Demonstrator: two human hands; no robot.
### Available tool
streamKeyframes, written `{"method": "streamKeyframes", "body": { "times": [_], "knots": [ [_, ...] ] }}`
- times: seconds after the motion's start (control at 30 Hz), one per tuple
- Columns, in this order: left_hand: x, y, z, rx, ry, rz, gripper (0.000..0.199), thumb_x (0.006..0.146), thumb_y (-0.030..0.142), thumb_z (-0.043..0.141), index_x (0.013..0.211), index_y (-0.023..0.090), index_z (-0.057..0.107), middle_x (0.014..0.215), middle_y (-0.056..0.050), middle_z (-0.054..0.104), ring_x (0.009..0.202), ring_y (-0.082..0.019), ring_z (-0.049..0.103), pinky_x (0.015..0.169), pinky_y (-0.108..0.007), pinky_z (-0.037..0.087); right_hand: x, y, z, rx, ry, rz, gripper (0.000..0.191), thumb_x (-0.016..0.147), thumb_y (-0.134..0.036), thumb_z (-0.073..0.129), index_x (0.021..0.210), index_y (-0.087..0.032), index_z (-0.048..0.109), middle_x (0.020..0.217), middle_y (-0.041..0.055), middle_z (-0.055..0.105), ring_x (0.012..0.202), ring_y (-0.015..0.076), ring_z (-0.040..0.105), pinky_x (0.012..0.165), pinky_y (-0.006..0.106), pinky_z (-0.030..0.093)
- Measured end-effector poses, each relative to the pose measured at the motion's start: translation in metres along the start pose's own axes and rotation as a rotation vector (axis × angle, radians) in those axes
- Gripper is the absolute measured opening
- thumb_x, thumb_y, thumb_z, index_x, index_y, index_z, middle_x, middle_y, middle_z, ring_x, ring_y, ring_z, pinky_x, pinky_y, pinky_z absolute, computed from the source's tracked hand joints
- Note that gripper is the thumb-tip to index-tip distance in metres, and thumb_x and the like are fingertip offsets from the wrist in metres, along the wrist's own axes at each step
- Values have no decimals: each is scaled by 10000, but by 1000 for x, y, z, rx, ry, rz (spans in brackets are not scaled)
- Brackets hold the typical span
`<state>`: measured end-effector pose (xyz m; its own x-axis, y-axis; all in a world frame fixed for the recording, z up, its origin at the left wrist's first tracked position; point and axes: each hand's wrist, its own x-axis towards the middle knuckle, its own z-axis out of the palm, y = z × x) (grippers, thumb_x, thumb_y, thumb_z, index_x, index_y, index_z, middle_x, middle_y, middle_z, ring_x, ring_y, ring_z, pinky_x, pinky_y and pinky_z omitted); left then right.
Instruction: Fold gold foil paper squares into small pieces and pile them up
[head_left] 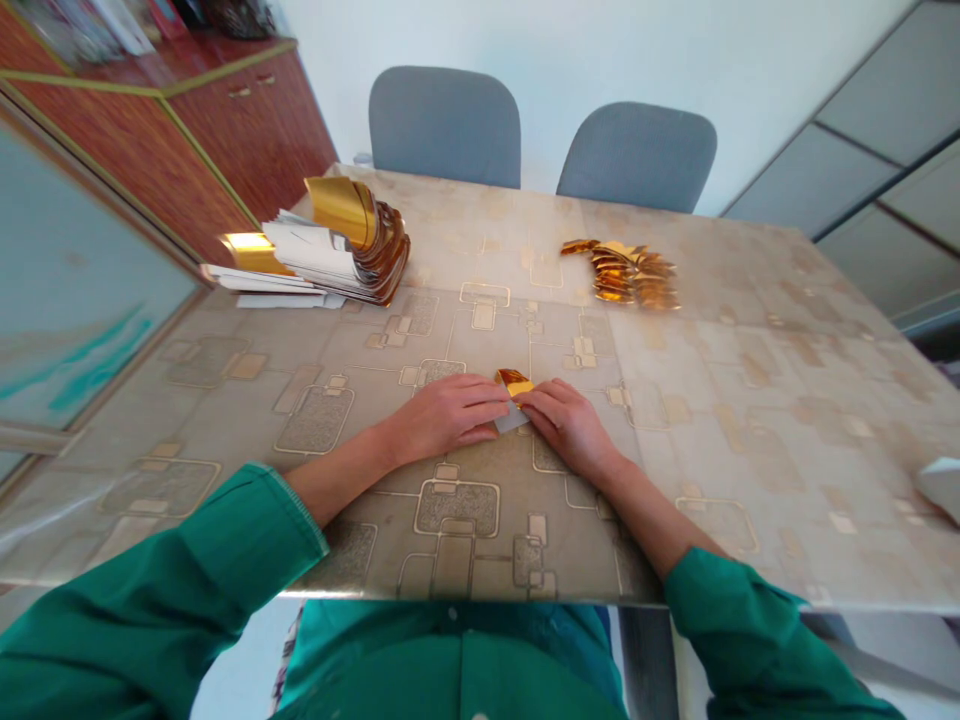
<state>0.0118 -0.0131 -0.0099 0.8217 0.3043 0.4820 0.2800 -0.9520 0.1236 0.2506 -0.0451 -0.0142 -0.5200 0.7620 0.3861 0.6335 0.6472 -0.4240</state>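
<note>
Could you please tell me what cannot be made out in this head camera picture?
All in the head view:
The folded gold paper: its folds are hidden by the left hand and right hand.
The white object: cut off by the right edge, kind unclear.
The items on the cabinet: cut off by the top edge.
The pile of gold pieces: lower pieces hidden by upper ones.

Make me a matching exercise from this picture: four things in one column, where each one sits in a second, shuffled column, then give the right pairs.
Things:
1. Stack of gold and white sheets
2. Pile of folded gold foil pieces
3. Small folded gold-and-white piece
4. Two grey chairs

Places:
A. Beyond the far edge of the tabletop
B. Between the left hand and the right hand
C. Far left of the tabletop
D. Far side of the tabletop, right of centre

Pairs: 1-C, 2-D, 3-B, 4-A
</note>
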Motion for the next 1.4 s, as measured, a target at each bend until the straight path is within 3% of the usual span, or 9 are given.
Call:
{"method": "streamKeyframes", "body": {
  "times": [0.1,0.3,0.6,0.73,0.87,1.17,1.3,1.4],
  "knots": [
    [-1,-2,-7,-21,12,28,233,999,216,504,1193,188,629,1256,-74,673,1206,-202,597,1030,-384,515,0,2,0,117,31,48,206,1007,-249,472,1092,-236,660,947,54,684,885,191,619,792,333,515],
    [-3,-5,-8,33,-4,-182,245,972,155,500,1191,165,611,1284,-100,636,1192,-213,595,1005,-398,522,0,3,-5,249,11,144,226,999,-224,456,1094,-254,659,978,47,671,918,184,634,822,333,518],
    [4,1,2,121,-12,-178,148,985,199,503,1045,159,632,1185,-97,666,1090,-201,641,927,-352,551,-1,4,-4,304,36,204,218,984,-217,454,1137,-252,605,988,37,679,927,191,635,842,351,506],
    [4,4,3,200,19,-101,209,1001,168,452,989,160,661,1146,-91,690,1035,-187,661,894,-323,556,-3,1,-7,314,-5,155,319,921,-294,619,1228,-236,558,905,20,654,828,183,605,764,329,501],
    [3,8,3,199,33,-84,219,986,129,447,993,148,665,1181,-93,686,1042,-192,662,899,-328,556,-4,-3,-11,223,-81,66,479,809,-347,764,1221,-231,550,984,44,653,888,208,576,794,356,486],
    [11,21,1,145,-54,-148,170,979,226,513,924,163,660,1017,-76,687,1009,-214,632,916,-373,526,-2,-9,-12,52,-112,7,125,878,-259,672,966,-217,594,939,53,662,867,206,557,789,348,461],
    [10,25,7,123,-73,-148,203,990,246,499,881,167,650,971,-63,681,962,-193,626,885,-347,536,-4,-9,-16,84,-143,17,209,873,-349,692,1004,-219,596,957,55,662,881,209,562,802,355,464],
    [8,29,12,68,-25,-209,185,982,214,509,869,156,643,946,-61,678,942,-190,616,875,-333,537,-6,-8,-19,116,-174,18,322,815,-383,757,1041,-220,597,1013,63,661,935,223,564,832,371,466]
  ]
}}
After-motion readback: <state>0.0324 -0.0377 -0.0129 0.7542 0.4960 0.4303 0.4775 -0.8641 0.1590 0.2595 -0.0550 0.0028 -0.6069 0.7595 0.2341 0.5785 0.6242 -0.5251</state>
